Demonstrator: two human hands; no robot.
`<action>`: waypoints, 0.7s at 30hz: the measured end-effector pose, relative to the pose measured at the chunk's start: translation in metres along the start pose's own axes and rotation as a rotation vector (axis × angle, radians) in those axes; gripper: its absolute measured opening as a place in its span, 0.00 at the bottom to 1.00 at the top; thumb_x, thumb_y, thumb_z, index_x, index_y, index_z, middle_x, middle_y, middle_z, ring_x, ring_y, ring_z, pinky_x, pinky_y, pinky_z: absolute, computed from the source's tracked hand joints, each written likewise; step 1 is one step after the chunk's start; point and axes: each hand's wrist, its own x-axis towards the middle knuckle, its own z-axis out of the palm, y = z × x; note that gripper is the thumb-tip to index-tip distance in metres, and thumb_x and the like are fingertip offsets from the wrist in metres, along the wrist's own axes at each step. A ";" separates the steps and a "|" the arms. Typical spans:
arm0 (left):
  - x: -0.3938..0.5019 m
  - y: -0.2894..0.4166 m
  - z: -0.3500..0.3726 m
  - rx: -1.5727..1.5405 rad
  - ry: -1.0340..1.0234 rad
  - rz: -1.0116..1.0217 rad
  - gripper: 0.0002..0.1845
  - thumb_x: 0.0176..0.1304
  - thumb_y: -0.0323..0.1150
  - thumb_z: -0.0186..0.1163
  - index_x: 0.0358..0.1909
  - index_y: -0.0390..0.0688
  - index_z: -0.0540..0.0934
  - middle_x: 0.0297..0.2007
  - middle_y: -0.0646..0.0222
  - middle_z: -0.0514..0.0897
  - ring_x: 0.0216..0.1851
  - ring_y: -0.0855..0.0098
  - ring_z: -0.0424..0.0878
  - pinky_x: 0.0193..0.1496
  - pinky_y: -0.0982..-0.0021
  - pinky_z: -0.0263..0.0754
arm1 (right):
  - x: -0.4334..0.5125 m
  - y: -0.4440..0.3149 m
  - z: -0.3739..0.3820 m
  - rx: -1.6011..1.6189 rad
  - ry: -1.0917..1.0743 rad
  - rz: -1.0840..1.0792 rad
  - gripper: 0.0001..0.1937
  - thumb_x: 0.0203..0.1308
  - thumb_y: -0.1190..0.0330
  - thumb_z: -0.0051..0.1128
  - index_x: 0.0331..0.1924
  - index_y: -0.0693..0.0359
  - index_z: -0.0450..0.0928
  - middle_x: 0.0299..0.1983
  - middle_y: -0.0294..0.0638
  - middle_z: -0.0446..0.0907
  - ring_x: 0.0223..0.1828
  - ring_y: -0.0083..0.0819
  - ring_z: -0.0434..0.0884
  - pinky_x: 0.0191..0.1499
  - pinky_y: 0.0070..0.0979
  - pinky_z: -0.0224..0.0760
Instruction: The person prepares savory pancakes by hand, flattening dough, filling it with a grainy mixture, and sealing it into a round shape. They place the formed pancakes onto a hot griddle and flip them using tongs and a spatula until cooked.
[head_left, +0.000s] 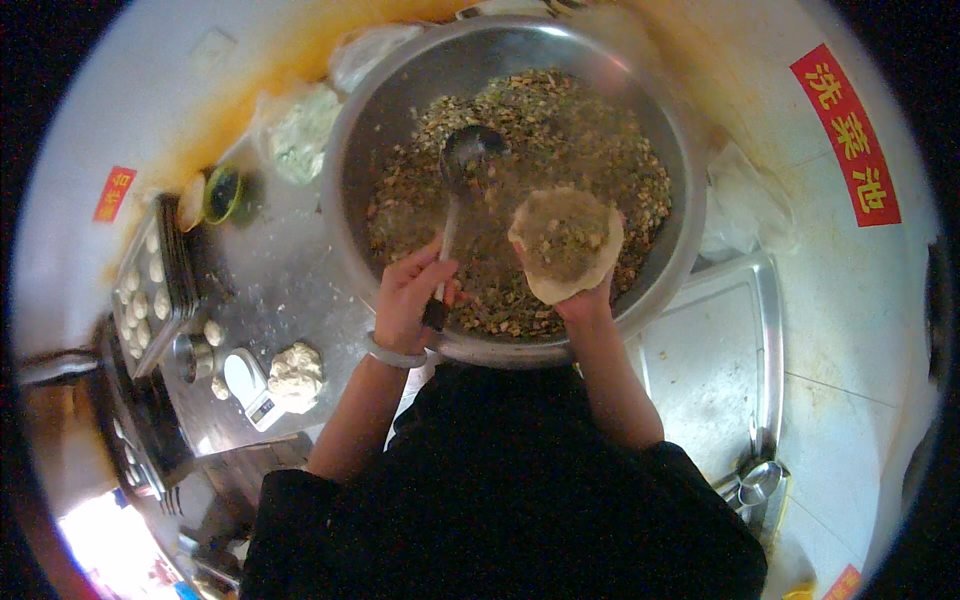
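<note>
A large round metal basin stands before me, holding a loose heap of chopped filling in brown and green. My left hand grips the handle of a metal ladle, whose dark bowl rests over the filling left of centre. On my right hand lies a flat round of dough, held over the basin's right part. Some filling sits in the middle of that dough. Most of the fingers of my right hand are hidden beneath it.
At left are a stack of trays with dough pieces, a metal cup, a kitchen scale and a dough lump. A plastic bag touches the basin's left side. A metal sink lies at right.
</note>
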 end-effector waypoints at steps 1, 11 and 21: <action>-0.004 0.006 0.008 0.143 0.025 0.023 0.20 0.57 0.28 0.55 0.53 0.35 0.73 0.21 0.69 0.77 0.20 0.73 0.74 0.28 0.72 0.73 | 0.003 0.002 0.000 0.009 0.033 0.023 0.26 0.59 0.43 0.33 0.45 0.54 0.73 0.40 0.42 0.78 0.43 0.40 0.76 0.45 0.41 0.71; -0.033 -0.059 0.022 1.572 -0.095 0.682 0.33 0.53 0.30 0.56 0.63 0.34 0.60 0.17 0.60 0.76 0.16 0.64 0.75 0.21 0.63 0.70 | 0.032 0.027 -0.009 0.321 -0.175 0.194 0.23 0.57 0.45 0.39 0.48 0.51 0.72 0.49 0.45 0.75 0.48 0.46 0.74 0.49 0.47 0.71; 0.016 -0.043 -0.015 0.977 -0.033 0.195 0.23 0.56 0.32 0.56 0.56 0.46 0.72 0.19 0.59 0.78 0.20 0.62 0.77 0.28 0.67 0.73 | 0.024 0.022 -0.019 0.044 -0.078 -0.006 0.27 0.60 0.45 0.34 0.52 0.56 0.70 0.48 0.44 0.76 0.45 0.44 0.77 0.45 0.44 0.74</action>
